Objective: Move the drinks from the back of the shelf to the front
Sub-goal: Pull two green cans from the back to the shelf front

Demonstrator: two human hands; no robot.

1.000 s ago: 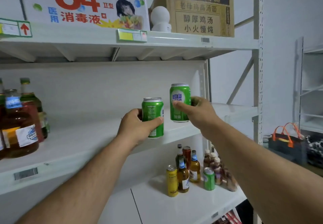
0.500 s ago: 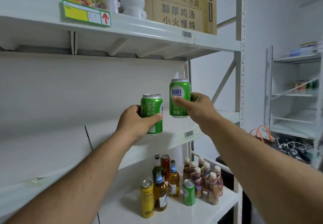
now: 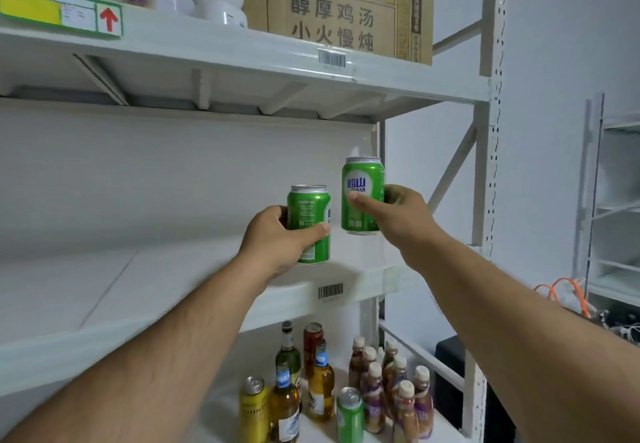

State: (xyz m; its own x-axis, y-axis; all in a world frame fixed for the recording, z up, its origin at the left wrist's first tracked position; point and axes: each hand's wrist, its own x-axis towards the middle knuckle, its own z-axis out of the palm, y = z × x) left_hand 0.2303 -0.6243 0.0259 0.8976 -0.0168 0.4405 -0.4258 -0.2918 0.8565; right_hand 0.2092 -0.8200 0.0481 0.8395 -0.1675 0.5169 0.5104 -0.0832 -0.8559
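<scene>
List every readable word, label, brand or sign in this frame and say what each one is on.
"老母鸡高汤面", "醇厚鸡汤", "小火慢炖": carton on the top shelf.
"崂山" over "LAOSHAN", partly hidden by the thumb: can in the right hand.
Red up arrow: shelf tag; its small print is blurred.
Can in the left hand: print too small.
Barcodes on the shelf edges: digits unreadable.
Bottles below: labels blurred.

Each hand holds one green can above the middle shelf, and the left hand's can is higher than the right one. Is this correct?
Not quite. In the head view, the right hand holds its green can higher; the left hand holds its can lower. Both are above the middle shelf.
</scene>
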